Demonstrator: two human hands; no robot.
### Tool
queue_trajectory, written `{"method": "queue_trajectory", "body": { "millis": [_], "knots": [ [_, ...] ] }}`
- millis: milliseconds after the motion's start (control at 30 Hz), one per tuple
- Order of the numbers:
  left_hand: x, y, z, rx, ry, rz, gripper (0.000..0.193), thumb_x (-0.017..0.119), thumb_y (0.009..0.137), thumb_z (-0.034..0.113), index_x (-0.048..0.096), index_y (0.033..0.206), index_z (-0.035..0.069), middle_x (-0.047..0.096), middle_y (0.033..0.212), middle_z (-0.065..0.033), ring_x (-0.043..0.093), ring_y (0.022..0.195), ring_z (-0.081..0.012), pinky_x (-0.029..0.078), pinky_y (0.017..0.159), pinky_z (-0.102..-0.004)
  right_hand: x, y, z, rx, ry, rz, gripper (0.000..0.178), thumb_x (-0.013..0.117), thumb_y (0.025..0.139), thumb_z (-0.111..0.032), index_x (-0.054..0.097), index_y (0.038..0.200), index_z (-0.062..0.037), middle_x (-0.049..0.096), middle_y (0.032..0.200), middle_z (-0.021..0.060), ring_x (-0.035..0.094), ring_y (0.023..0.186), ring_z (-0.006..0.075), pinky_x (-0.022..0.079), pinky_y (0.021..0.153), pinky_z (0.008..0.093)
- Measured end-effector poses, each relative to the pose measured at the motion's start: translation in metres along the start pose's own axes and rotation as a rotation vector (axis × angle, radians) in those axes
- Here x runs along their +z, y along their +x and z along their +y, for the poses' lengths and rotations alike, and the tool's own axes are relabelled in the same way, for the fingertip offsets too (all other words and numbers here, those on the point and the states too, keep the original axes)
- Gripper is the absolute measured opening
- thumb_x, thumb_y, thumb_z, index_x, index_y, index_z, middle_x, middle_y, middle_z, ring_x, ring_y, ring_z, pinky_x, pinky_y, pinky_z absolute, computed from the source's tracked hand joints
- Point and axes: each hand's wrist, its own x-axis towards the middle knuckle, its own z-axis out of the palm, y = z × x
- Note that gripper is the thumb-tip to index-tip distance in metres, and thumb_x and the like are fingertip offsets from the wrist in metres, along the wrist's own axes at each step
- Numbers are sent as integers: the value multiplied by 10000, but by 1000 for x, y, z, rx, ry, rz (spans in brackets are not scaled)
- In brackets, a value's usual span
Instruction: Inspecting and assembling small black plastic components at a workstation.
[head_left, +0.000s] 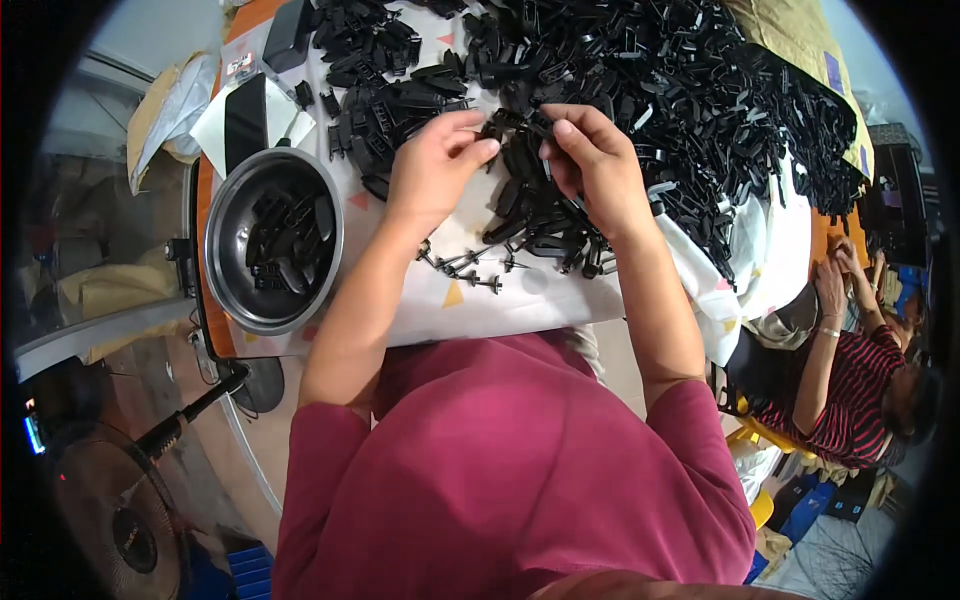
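My left hand [437, 160] and my right hand [592, 160] meet over a table covered by a white cloth [520, 300]. Together they pinch a small black plastic part [512, 128] between the fingertips. A large heap of black plastic parts [680, 90] spreads across the far and right side of the cloth, right under my right hand. Several small black pins [470, 266] lie loose on the cloth just below my hands.
A round metal bowl [222, 262] with several black parts in it stands at the left. A black flat box [246, 118] lies behind it. Another person in a striped shirt [850, 400] sits at the right. A fan [115, 510] stands at the lower left.
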Motion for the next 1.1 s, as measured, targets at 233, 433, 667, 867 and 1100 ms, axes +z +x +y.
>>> {"method": "queue_trajectory", "body": {
  "millis": [233,433,667,867,1100],
  "knots": [
    [-9,-35,28,73,-614,-182,339,580,817,23,529,1151,0,605,1006,-41,546,861,-71,436,757,-195,10,-28,-13,-32,470,-196,236,556,861,-133,553,1068,-20,583,742,77,485,539,83,370,401,176],
    [-11,-43,33,208,-483,-169,356,631,794,42,547,1138,4,584,995,-35,534,862,-80,427,768,-205,12,-36,-18,-25,371,-211,153,557,863,-141,585,966,-30,570,682,49,447,472,57,310,373,151],
    [-11,-47,32,215,-279,-87,299,684,741,74,609,1024,14,577,888,-44,534,824,-110,432,725,-233,9,-38,-22,9,386,-179,113,568,856,-144,570,883,-34,558,629,28,405,422,37,269,350,157],
    [-20,-44,44,667,343,-41,268,695,719,72,630,977,40,608,910,-77,547,810,-141,436,707,-247,-1,-38,-23,118,271,-275,93,593,841,-126,567,797,-49,550,583,18,352,388,16,208,340,157],
    [-1,-56,18,77,-499,-143,260,638,791,63,589,1038,-2,614,1007,-64,539,891,-96,439,776,-239,16,-39,-15,77,240,-208,108,581,852,-134,545,798,-48,540,603,13,333,401,6,208,352,158]
  ]
}}
